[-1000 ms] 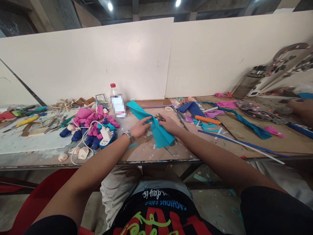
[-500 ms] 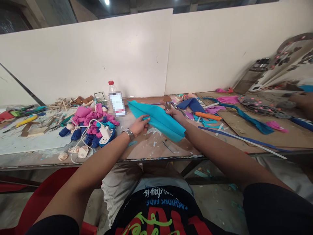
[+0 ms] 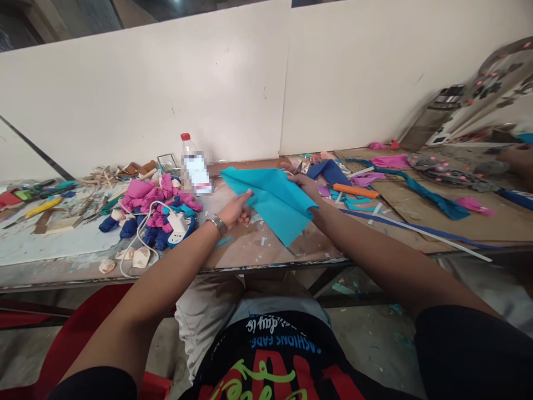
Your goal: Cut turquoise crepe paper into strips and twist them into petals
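A turquoise sheet with creases hangs between my hands over the table, one corner pointing down toward the front edge. My left hand, wearing a metal watch, pinches the sheet's left side between thumb and curled fingers. At the upper right edge, my right hand grips the sheet, and its fingers are partly hidden behind it. Scissors show at my right hand, with only a small part visible.
Pink and blue crumpled bundles, a white-corded power strip and a bottle are at left. Right lie an orange knife, a long white strip and cardboard. Another person's hand is at far right.
The turquoise sheet has opened out from a narrow folded shape, its lower corner now hanging lower. My left hand has shifted slightly left, and the view has tilted a little.
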`<state>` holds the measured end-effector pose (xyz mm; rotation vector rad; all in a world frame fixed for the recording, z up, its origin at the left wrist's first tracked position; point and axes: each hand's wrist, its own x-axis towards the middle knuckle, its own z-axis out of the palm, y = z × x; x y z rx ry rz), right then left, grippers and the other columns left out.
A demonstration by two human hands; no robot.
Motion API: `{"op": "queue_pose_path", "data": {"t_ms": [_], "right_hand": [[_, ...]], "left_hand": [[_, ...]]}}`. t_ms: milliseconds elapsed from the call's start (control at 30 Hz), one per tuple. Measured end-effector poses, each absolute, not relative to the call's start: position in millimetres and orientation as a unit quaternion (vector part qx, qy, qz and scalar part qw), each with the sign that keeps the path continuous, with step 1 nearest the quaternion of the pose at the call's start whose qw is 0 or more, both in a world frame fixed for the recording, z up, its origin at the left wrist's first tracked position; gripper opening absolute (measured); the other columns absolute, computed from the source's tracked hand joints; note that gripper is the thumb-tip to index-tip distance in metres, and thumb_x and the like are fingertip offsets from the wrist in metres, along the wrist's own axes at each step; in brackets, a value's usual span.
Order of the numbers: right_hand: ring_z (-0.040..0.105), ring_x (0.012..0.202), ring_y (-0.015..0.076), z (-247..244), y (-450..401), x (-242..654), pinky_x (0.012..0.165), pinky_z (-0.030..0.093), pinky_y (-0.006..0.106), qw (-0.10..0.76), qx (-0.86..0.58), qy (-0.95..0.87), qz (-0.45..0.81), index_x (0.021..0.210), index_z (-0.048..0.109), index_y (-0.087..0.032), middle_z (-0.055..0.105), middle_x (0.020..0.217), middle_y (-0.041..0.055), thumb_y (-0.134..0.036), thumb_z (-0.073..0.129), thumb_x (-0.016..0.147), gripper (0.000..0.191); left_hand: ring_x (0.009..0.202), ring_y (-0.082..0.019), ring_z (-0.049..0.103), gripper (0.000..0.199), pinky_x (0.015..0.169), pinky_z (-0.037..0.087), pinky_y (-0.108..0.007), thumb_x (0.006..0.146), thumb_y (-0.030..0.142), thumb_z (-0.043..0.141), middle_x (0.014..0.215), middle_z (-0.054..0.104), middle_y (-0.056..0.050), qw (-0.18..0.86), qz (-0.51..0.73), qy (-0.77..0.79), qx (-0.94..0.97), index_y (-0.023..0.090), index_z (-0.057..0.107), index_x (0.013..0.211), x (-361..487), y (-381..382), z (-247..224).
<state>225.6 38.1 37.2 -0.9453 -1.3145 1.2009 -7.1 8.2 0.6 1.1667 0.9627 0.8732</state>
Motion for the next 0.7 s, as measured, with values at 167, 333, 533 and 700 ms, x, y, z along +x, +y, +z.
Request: {"op": "queue_pose_path", "data": {"t_ms": [167, 333, 533, 700], "right_hand": [[0.053, 0.066, 0.0124, 27.9, 29.8, 221.8, 0.06, 0.044, 0.025, 0.555, -0.288, -0.571, 0.531, 0.128, 0.066, -0.024, 0.064, 0.084, -0.0023, -0.029, 0.078, 0.068, 0.062], [0.047, 0.06, 0.0062, 18.4, 14.2, 213.1, 0.053, 0.037, 0.02, 0.347, -0.214, -0.692, 0.595, 0.141, 0.057, -0.026, 0.06, 0.085, -0.0061, -0.025, 0.088, 0.071, 0.077], [0.054, 0.066, 0.0077, 19.8, 6.3, 210.1, 0.057, 0.04, 0.019, 0.206, -0.176, -0.745, 0.61, 0.145, 0.055, -0.021, 0.065, 0.084, -0.0038, -0.03, 0.09, 0.072, 0.082], [0.036, 0.046, 0.0048, 14.8, 15.8, 207.4, 0.045, 0.025, 0.021, 0.294, -0.209, -0.671, 0.648, 0.14, 0.054, -0.019, 0.071, 0.08, 0.0009, -0.041, 0.079, 0.082, 0.067]], "left_hand": [[0.038, -0.015, 0.047, 0.089, 0.045, 0.037, -0.026, 0.094, 0.083, 0.028, 0.044, 0.04, 0.007, 0.731, 0.29, 0.373, 0.493, 0.016, 0.049, 0.147, -13.2, 6.2, 10.4], [0.041, -0.015, 0.049, 0.079, 0.047, 0.041, -0.028, 0.093, 0.084, 0.033, 0.05, 0.049, 0.002, 0.741, 0.327, 0.368, 0.457, 0.015, 0.064, 0.116, -11.9, 11.8, 6.9], [0.067, -0.018, 0.068, 0.036, 0.06, 0.055, -0.029, 0.086, 0.049, 0.073, 0.086, 0.072, -0.01, 0.701, 0.381, 0.404, 0.448, 0.014, 0.065, 0.096, -6.1, 19.4, -7.6], [0.072, -0.021, 0.07, 0.042, 0.067, 0.06, -0.036, 0.072, 0.014, 0.07, 0.09, 0.076, -0.006, 0.676, 0.445, 0.378, 0.45, 0.02, 0.064, 0.112, -2.6, 15.7, -6.3]]}}
